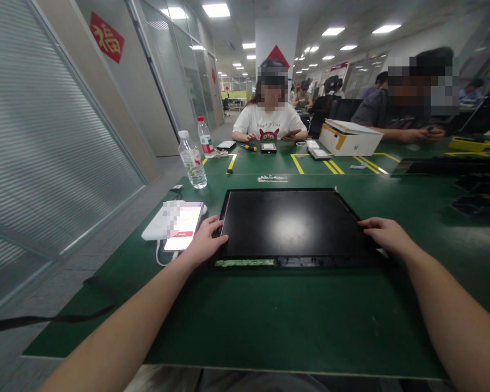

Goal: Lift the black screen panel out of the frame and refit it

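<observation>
So the panel (286, 218) is laid flat on the table (294, 316), dark face up, and it's bracketed by two hands set well apart: the left edge is touched by the left hand (209, 237), thumb laid over the rim, and the right edge is met by the fingertips of the right hand (386, 234). Whether it's really clamped by either one can't be told, since anything under the rim is hidden. For steadying something this wide, edges only is probably the way to go: pressure should be shared evenly by both sides, the middle is best left alone, and twisting is best avoided, since a thin panel could likely be cracked that way. Extra care is probably deserved by the green board (245, 263), exposed along the near edge, and the phone (184, 228) and its cable (158, 255) are parked close enough to the left hand to be bumped. As for what can't be made out: the underside is out of sight, the near right corner is lost in shadow below the right hand, part of the face is washed out by glare, and the dark parts (477, 188) off to the right are too blurred to be named.
</observation>
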A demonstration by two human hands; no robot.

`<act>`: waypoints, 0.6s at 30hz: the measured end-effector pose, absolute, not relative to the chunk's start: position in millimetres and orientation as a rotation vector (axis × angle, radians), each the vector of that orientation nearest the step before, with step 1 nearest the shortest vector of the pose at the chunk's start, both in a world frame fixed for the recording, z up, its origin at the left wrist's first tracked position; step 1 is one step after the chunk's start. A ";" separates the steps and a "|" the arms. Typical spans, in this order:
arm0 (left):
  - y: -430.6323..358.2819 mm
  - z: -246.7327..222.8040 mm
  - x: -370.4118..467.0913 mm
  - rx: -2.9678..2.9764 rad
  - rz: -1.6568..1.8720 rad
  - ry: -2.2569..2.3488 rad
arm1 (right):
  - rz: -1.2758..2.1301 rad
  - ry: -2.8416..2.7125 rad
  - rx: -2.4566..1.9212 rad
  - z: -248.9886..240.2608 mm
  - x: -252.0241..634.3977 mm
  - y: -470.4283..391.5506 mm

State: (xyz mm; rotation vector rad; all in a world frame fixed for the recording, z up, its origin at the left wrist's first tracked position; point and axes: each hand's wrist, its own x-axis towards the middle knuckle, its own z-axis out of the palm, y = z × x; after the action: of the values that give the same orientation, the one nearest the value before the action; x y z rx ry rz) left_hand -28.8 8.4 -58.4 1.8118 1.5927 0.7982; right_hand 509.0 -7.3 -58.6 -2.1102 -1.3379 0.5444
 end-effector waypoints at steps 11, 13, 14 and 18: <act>-12.1 -30.5 -24.0 2.292 0.689 1.504 | 0.476 -1.389 -2.150 -57.7 509.5 -6.5; -13.0 -25.5 -27.9 2.325 0.644 1.438 | 0.461 -1.399 -2.158 -57.2 509.4 -6.6; -13.0 -23.7 -29.7 2.335 0.619 1.411 | 0.456 -1.403 -2.161 -57.1 509.4 -6.7; -13.6 -19.2 -34.3 2.344 0.487 1.372 | 0.450 -1.410 -2.178 -57.7 509.7 -6.9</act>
State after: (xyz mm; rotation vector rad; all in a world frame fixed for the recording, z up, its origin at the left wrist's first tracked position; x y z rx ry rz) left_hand -34.3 -13.6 -19.2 2.3441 1.3721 0.4870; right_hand 509.7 -6.9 -57.7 -2.1778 -1.4099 0.4500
